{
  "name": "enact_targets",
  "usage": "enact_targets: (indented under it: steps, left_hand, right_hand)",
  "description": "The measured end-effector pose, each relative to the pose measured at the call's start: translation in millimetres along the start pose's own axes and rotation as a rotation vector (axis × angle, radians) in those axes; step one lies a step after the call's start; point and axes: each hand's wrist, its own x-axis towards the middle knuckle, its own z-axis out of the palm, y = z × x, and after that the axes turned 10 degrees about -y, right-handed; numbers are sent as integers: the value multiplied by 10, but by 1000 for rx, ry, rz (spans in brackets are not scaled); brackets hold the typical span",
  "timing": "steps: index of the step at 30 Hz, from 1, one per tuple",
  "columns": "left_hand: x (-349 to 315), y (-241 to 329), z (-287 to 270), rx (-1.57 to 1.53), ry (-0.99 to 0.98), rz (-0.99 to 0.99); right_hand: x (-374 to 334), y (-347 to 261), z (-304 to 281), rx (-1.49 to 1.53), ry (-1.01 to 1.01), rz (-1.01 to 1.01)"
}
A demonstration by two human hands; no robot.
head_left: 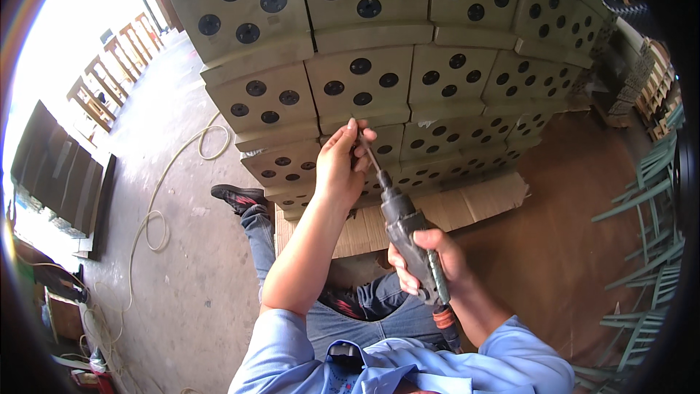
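My right hand (435, 254) grips a dark power screwdriver (402, 220), its thumb on top of the body and a hose fitting at its rear end. A long thin bit (372, 157) runs from the screwdriver up to my left hand (341, 160). The fingers of that hand are pinched around the bit's tip. Whatever they hold is too small and hidden to name. Both hands are in front of a stack of olive-grey box-like panels (350, 44), close to a lower row. Black round discs (361, 66) sit in groups on the panel faces.
Flattened cardboard (467, 208) lies under the stack. A pale hose (152, 213) curls across the floor at left, near stacked dark panels (62, 168) and wooden frames (102, 76). Green metal frames (652, 241) stand at right, and my shoe (237, 195) rests by the stack.
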Motion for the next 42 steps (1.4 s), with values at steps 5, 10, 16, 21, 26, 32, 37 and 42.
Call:
enact_targets:
  steps: [5, 10, 16, 21, 26, 32, 37, 42]
  left_hand:
    - [283, 133, 173, 1, -57, 45]
    - [400, 173, 316, 120, -38, 52]
    - [457, 207, 304, 127, 22, 85]
    - [432, 170, 273, 137, 9, 79]
    - [452, 80, 189, 86, 37, 83]
    - [272, -45, 140, -19, 105, 29]
    - [218, -155, -74, 11, 107, -25]
    - [145, -201, -127, -4, 92, -55]
  right_hand:
    - [274, -371, 357, 120, -58, -46]
    - [439, -505, 537, 95, -22, -103]
    - [604, -520, 525, 143, -41, -105]
    - [621, -482, 605, 193, 39, -121]
    - [625, -500, 600, 206, 43, -113]
    - [648, -540, 733, 145, 113, -91]
    - [669, -549, 732, 151, 102, -102]
    - [684, -526, 734, 156, 94, -123]
